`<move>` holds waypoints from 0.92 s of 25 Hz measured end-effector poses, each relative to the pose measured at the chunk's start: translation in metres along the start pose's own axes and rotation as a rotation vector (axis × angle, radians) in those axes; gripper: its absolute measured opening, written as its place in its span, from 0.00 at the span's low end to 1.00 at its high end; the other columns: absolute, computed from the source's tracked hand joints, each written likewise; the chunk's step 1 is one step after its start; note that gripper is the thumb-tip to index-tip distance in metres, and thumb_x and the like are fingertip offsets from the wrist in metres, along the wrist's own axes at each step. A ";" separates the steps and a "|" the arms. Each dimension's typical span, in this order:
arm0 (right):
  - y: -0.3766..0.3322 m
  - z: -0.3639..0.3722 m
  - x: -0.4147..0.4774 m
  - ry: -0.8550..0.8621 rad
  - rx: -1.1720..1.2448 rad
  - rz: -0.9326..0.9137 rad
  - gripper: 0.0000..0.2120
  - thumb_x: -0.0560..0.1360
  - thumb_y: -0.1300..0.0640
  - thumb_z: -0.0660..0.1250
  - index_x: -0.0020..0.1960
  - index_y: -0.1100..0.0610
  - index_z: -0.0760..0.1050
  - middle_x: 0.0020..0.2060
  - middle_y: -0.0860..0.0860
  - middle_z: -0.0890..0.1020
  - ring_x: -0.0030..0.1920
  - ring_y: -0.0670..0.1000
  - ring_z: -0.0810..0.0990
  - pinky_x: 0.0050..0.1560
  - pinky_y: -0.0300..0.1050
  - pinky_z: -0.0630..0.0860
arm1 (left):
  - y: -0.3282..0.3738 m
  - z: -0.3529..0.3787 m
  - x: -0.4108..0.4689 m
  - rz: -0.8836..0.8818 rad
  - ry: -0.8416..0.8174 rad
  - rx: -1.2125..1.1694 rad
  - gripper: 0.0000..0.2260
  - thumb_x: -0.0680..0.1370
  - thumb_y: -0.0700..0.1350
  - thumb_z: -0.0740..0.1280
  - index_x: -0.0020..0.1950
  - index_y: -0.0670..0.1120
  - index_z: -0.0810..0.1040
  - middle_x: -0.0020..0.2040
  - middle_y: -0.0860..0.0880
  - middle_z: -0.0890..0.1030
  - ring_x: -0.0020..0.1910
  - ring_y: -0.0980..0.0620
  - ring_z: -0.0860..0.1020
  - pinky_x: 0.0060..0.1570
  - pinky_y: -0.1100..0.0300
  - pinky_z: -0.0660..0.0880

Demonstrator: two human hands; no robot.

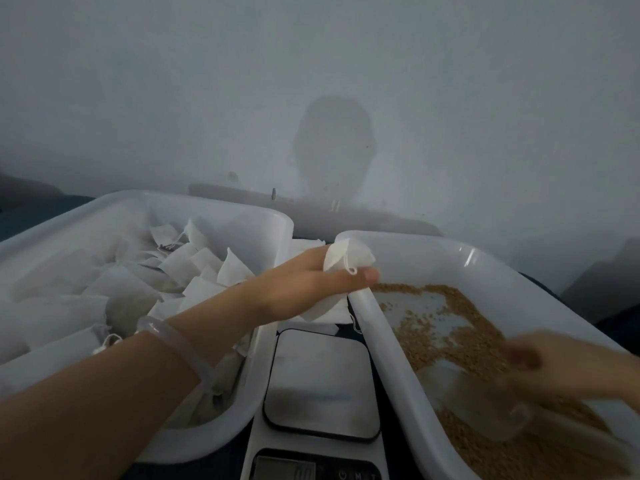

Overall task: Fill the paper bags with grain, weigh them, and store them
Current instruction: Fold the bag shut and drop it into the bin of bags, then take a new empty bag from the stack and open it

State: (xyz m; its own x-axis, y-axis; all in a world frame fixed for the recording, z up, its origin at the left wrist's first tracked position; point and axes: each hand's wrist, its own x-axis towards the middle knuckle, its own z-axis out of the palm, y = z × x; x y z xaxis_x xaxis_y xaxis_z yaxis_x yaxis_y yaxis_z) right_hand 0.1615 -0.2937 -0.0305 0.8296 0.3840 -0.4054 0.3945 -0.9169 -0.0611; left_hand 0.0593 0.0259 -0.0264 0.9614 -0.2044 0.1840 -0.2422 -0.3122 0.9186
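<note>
Left hand (311,282) pinches one small white paper bag (349,259), crumpled, string loop at the thumb. Its long axis runs away from the person, over the grain tub (485,268) rim. Right hand (568,368) is blurred over the grain (478,327), grip unclear. Two tubs, one scale (322,382); the bag tub (242,209) holds many bags.

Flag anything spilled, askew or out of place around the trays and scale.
No grain shows outside the grain tray. Only oddity: loose paper bags lie in the gap between it and the bag tray, behind the scale, not in either tray.
</note>
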 end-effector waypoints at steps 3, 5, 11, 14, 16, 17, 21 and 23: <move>0.025 0.021 -0.006 -0.081 0.161 0.008 0.39 0.51 0.18 0.62 0.53 0.42 0.80 0.48 0.45 0.83 0.48 0.44 0.80 0.55 0.45 0.76 | 0.000 0.002 0.000 -0.056 -0.005 -0.052 0.14 0.69 0.61 0.61 0.49 0.54 0.72 0.38 0.57 0.75 0.35 0.60 0.72 0.40 0.64 0.69; 0.031 0.024 -0.006 -0.062 0.192 -0.014 0.30 0.53 0.19 0.63 0.47 0.35 0.81 0.46 0.44 0.84 0.45 0.44 0.81 0.51 0.45 0.76 | -0.001 0.004 0.002 -0.077 -0.008 -0.036 0.13 0.69 0.60 0.59 0.48 0.54 0.70 0.38 0.54 0.73 0.34 0.59 0.71 0.41 0.62 0.67; 0.035 0.030 -0.006 0.010 0.034 0.017 0.18 0.58 0.36 0.76 0.44 0.40 0.78 0.46 0.42 0.79 0.49 0.41 0.77 0.49 0.36 0.73 | -0.007 0.007 0.006 -0.115 0.017 0.031 0.19 0.77 0.56 0.53 0.40 0.45 0.75 0.35 0.54 0.76 0.31 0.58 0.72 0.34 0.68 0.69; 0.034 0.029 -0.004 0.281 0.017 -0.022 0.12 0.63 0.43 0.77 0.41 0.42 0.76 0.38 0.42 0.82 0.40 0.36 0.78 0.41 0.35 0.74 | -0.011 0.007 0.009 -0.078 0.027 -0.031 0.17 0.83 0.47 0.52 0.52 0.39 0.78 0.39 0.52 0.80 0.35 0.56 0.77 0.37 0.64 0.74; 0.029 0.029 -0.005 0.345 -0.068 -0.036 0.10 0.66 0.44 0.75 0.42 0.42 0.75 0.37 0.41 0.81 0.38 0.37 0.78 0.41 0.37 0.76 | -0.011 0.009 0.010 -0.058 0.021 -0.042 0.15 0.82 0.46 0.54 0.54 0.40 0.77 0.40 0.52 0.81 0.36 0.57 0.78 0.38 0.65 0.76; 0.024 0.030 -0.007 0.332 -0.106 -0.060 0.09 0.67 0.44 0.73 0.43 0.42 0.75 0.38 0.40 0.80 0.39 0.38 0.78 0.42 0.38 0.76 | -0.011 0.010 0.009 -0.049 0.022 -0.042 0.13 0.82 0.47 0.55 0.53 0.41 0.77 0.40 0.51 0.81 0.36 0.58 0.79 0.37 0.66 0.76; 0.013 0.030 -0.014 0.112 -0.076 -0.165 0.14 0.62 0.43 0.71 0.46 0.46 0.78 0.42 0.42 0.81 0.44 0.39 0.78 0.47 0.40 0.76 | -0.012 0.010 0.008 -0.022 0.042 -0.014 0.09 0.79 0.52 0.59 0.47 0.48 0.74 0.39 0.52 0.79 0.36 0.59 0.78 0.41 0.65 0.76; 0.015 0.026 -0.020 0.054 -0.002 -0.180 0.18 0.60 0.40 0.74 0.48 0.44 0.80 0.45 0.38 0.81 0.46 0.37 0.78 0.48 0.37 0.76 | -0.012 0.010 0.008 -0.019 0.037 0.004 0.08 0.78 0.53 0.60 0.47 0.49 0.73 0.40 0.52 0.77 0.39 0.58 0.77 0.45 0.63 0.75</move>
State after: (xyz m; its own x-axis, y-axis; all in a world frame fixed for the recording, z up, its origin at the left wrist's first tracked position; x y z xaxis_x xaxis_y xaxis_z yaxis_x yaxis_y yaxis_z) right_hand 0.1405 -0.3184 -0.0473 0.7653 0.5474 -0.3387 0.5393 -0.8325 -0.1268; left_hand 0.0689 0.0185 -0.0389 0.9699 -0.1644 0.1798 -0.2248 -0.3197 0.9205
